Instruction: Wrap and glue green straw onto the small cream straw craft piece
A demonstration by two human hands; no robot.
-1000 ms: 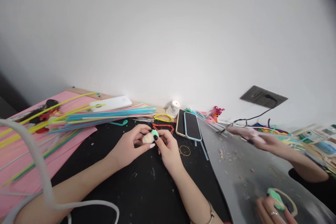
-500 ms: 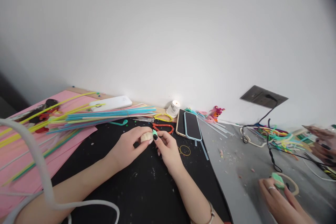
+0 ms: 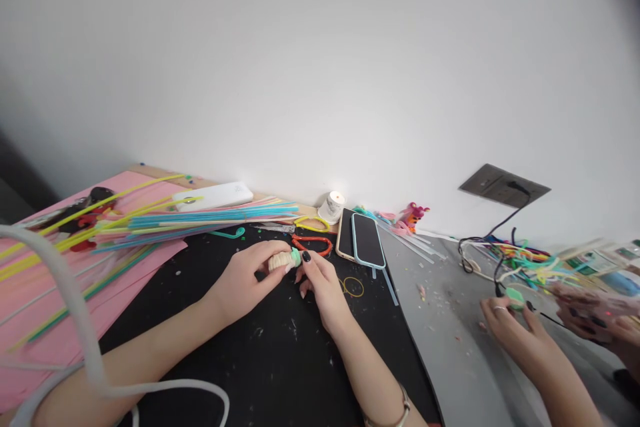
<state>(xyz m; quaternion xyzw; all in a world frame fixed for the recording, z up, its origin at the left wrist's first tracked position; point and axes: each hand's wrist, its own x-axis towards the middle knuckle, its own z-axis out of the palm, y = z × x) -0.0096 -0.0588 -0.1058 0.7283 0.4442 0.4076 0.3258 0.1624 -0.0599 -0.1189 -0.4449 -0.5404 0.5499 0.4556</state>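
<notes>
My left hand [image 3: 245,278] is curled round a small cream fuzzy coil [image 3: 279,261] just above the black mat [image 3: 280,360]. Meeting it from the right, my right hand [image 3: 320,280] pinches a mint-green piece [image 3: 296,256] at the end of that coil with thumb and forefinger. Both hands are closed on the same little object in the middle of the mat. A red pipe-cleaner loop [image 3: 313,243] lies just behind my fingers.
A bundle of long coloured pipe cleaners [image 3: 200,220] lies on pink paper [image 3: 45,287] at left. Two phones [image 3: 360,238], a lit candle [image 3: 331,205] and a yellow ring [image 3: 353,287] sit nearby. Another person's hands [image 3: 505,320] work at the right on a grey mat [image 3: 450,347].
My hands stayed in place, with my right fingers shifting their pinch on the green end. The other person's hands drew together over a green piece at the right.
</notes>
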